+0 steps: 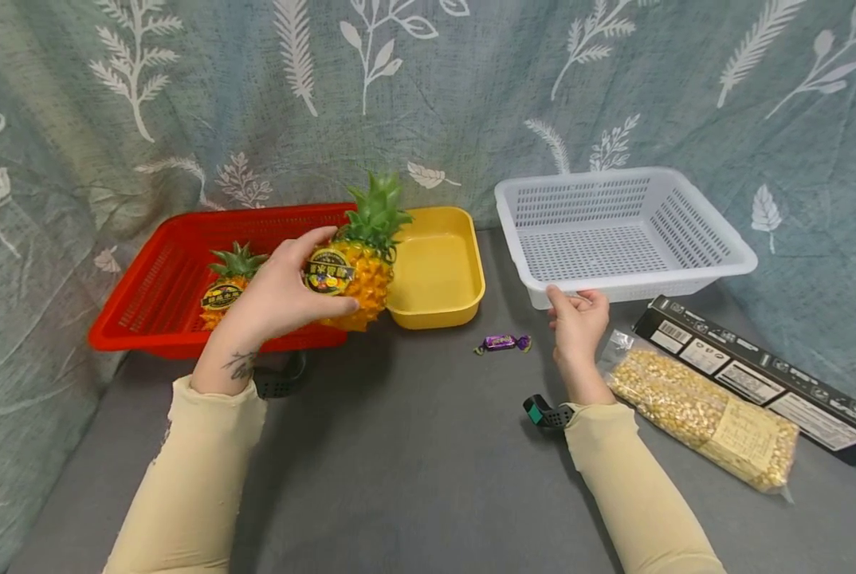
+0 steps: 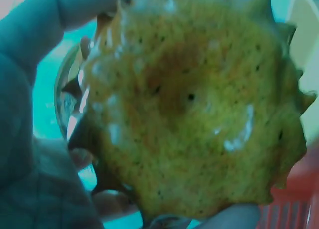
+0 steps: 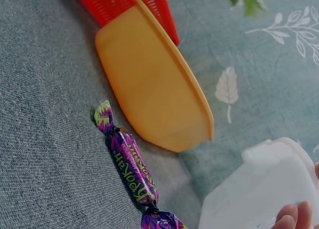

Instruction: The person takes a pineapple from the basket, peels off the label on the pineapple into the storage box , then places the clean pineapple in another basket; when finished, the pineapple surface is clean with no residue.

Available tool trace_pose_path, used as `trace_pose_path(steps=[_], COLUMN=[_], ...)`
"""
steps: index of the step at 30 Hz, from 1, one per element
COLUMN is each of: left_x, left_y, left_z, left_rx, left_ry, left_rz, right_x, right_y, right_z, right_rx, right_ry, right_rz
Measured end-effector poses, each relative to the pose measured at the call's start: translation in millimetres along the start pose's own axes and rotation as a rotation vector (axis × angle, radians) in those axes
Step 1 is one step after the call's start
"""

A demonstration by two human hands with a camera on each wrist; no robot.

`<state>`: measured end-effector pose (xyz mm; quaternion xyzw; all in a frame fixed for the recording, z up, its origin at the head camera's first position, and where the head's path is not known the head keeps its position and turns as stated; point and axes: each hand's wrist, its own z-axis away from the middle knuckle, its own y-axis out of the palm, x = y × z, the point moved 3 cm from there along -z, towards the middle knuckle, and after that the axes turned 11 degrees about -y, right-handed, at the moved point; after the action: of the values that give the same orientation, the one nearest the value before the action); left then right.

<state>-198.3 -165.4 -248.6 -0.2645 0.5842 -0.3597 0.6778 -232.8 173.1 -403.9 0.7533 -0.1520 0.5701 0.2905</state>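
Observation:
My left hand (image 1: 284, 291) grips a toy-like pineapple (image 1: 367, 279) with a round dark label, holding it up over the right end of the red basket (image 1: 141, 339). Its knobbly yellow-orange base (image 2: 199, 114) fills the left wrist view, with thumb and fingers around the side. A second pineapple (image 1: 236, 267) lies inside the red basket, partly behind my left hand. At the near left corner of the white basket (image 1: 636, 287), my right hand (image 1: 579, 327) pinches the rim between thumb and curled fingers. That basket's pale wall (image 3: 264, 189) shows in the right wrist view.
A yellow tub (image 1: 438, 319) stands between the two baskets. In front of it lies a purple wrapped candy (image 1: 501, 343). To the right are a bag of corn kernels (image 1: 686, 399) and a long black box (image 1: 765, 375). A patterned curtain (image 1: 471, 96) hangs behind.

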Motion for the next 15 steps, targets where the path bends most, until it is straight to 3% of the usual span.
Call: trace_pose_path(steps=[9, 12, 15], left_x=[-0.3, 4.5, 7.3], left_y=[48.6, 69.4, 88.0], left_z=[29.0, 34.5, 35.8], left_rx=[0.132, 0.223, 0.31], left_ry=[0.29, 0.348, 0.363], left_rz=[0.055, 0.066, 0.048], right_x=[-1, -1, -1], right_y=[-1, -1, -2], right_z=[-1.6, -1.1, -1.8], right_rx=[0.013, 0.021, 0.03], right_ry=[-0.005, -0.004, -0.005], right_rz=[0.036, 0.043, 0.052])
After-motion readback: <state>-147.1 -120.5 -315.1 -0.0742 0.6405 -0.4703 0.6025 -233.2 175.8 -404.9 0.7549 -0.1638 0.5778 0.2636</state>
